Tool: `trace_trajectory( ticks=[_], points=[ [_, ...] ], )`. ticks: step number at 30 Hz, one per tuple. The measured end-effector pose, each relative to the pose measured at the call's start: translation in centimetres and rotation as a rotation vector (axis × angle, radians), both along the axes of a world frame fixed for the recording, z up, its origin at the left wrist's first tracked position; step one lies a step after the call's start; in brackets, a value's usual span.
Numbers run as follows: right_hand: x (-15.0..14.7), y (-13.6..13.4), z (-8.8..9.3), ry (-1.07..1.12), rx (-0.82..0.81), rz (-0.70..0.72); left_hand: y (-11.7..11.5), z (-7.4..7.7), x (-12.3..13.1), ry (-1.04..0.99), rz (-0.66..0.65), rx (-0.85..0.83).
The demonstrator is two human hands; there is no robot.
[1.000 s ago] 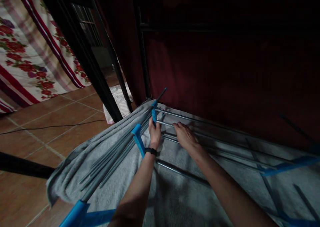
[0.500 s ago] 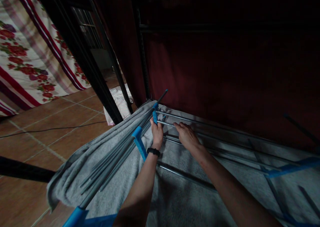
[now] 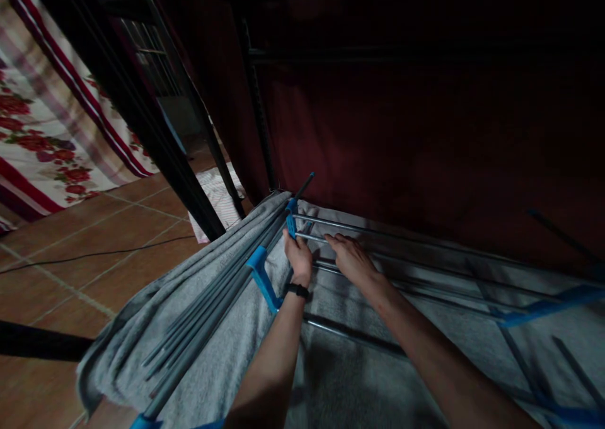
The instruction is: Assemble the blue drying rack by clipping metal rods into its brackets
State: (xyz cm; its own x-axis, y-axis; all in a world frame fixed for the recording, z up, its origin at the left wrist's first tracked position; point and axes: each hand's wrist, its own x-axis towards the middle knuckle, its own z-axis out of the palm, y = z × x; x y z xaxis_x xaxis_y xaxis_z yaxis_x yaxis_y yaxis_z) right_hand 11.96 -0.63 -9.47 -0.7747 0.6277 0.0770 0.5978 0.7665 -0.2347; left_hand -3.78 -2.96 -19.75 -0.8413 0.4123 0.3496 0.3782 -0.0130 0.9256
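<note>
My left hand point(image 3: 299, 257), with a dark band at the wrist, is closed around the lower end of a blue plastic bracket point(image 3: 291, 222). A thin metal rod point(image 3: 311, 236) runs from this bracket to the right, and my right hand point(image 3: 348, 256) grips it a short way along. The bracket sits on a grey upright pole point(image 3: 303, 186). Nearer me, a second blue bracket point(image 3: 263, 279) joins another metal rod point(image 3: 340, 330). A bundle of loose grey rods point(image 3: 203, 309) lies left of my left hand.
Everything lies on a grey blanket point(image 3: 345, 385). Another blue bracket point(image 3: 543, 308) holds the rods' far ends at right. Dark frame posts point(image 3: 142, 126) stand at left, beside a tiled floor point(image 3: 142, 259) with a black cable point(image 3: 108, 252). A dark red cloth point(image 3: 378, 145) hangs behind.
The view has shifted slightly to the right. Both hands keep their places on the bracket and the rod, with the left wrist turned a little.
</note>
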Motion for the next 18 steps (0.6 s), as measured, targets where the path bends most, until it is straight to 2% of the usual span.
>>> trace_trajectory(
  ticks=[3, 8, 14, 16, 18],
  points=[
    [0.1, 0.1, -0.1, -0.004, 0.008, -0.004, 0.2, 0.2, 0.5, -0.019, 0.054, -0.019],
    [0.4, 0.2, -0.2, -0.006, 0.004, -0.007, 0.1, 0.5, 0.9, 0.005, 0.066, -0.006],
    [0.5, 0.2, 0.0, -0.040, 0.015, -0.025, -1.3, 1.5, 0.4, 0.066, -0.087, -0.018],
    [0.9, -0.3, -0.3, -0.003, 0.052, -0.037, -1.8, 1.3, 0.4, 0.048, -0.077, 0.011],
    [1.8, -1.1, -0.9, 0.079, 0.120, -0.040, -2.4, 0.4, 0.6, -0.018, -0.010, 0.025]
  ],
)
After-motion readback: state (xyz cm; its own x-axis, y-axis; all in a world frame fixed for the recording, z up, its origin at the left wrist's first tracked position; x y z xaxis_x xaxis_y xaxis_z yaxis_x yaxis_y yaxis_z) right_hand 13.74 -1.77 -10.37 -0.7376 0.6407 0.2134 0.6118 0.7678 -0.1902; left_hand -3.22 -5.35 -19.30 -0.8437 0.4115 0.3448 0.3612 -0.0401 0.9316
